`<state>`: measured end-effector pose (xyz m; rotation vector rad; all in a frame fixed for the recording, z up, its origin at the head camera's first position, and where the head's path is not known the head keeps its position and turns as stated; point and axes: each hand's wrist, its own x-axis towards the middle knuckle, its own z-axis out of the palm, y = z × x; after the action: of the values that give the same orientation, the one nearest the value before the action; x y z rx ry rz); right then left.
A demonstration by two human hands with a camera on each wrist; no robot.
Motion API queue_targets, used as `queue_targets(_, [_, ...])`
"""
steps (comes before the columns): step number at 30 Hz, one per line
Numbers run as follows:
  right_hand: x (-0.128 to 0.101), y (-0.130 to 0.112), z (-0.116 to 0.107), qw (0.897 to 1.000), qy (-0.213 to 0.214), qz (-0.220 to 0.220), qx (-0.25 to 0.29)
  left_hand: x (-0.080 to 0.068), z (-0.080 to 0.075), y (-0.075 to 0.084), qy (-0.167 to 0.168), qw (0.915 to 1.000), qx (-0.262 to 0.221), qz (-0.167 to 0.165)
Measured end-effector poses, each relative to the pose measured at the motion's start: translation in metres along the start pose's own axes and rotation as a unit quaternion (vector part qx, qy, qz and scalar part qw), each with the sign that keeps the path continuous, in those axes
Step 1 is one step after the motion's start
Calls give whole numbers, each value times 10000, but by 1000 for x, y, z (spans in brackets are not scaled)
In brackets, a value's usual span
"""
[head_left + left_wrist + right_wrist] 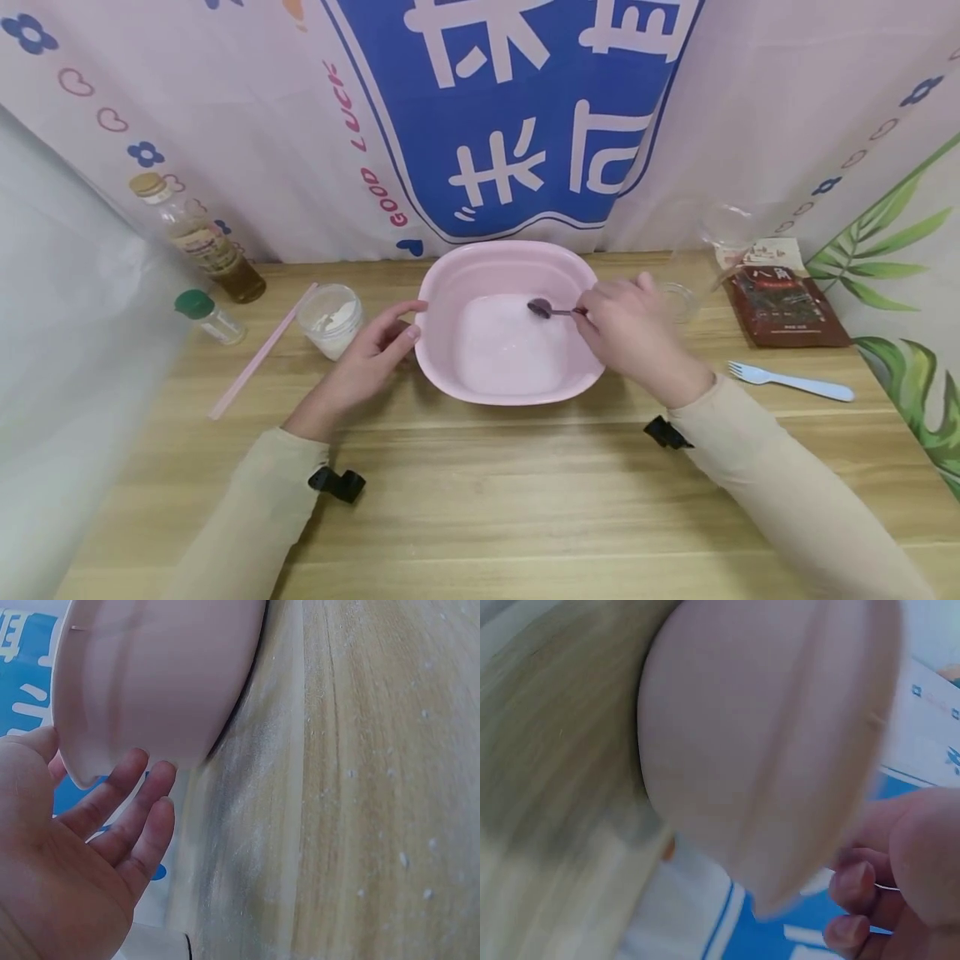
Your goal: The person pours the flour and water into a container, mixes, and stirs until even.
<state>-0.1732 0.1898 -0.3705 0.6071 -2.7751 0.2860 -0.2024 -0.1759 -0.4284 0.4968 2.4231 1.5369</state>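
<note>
A pink plastic basin stands at the back middle of the table, with a layer of white, powdery stuff over its bottom. My left hand holds its left rim. In the left wrist view, that hand's thumb lies at the rim and the fingertips rest by the outer wall. Over the basin's right side, my right hand grips the handle of a small dark spoon, its bowl above the white stuff. The right wrist view shows curled fingers beside the rim, the spoon's bowl hidden behind the basin.
Left of the basin are a jar of white powder, pink chopsticks, a green-capped shaker and a bottle of brown liquid. On the right lie a brown food packet, a pale blue fork and a clear lid.
</note>
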Motion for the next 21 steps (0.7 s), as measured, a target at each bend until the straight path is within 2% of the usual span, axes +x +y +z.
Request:
queue_targets(3, [8,-8,10,9996,-39,-147,246,0,1,-1,-3,10000,0,89])
queue_targets(6, [11,-13,14,9963,-286,-278,761,1,3,-1,3,9999,-9,110])
queue_targets(8, [9,-13,14,9929,-470,-299,1048,1,3,0,19,10000,-12,90])
queue_targets(12, [-1,-6,9,9891,-640,-272,1295,1,3,1,50,9999,-36,85])
queue_targets(18, [-21,10,-3,9901,-410,-249,1322,1,2,2,85,9999,-48,74])
queue_targets(21, [-29,17,-6,9911,-97,-369,1275,1,1,2,83,9999,-37,82])
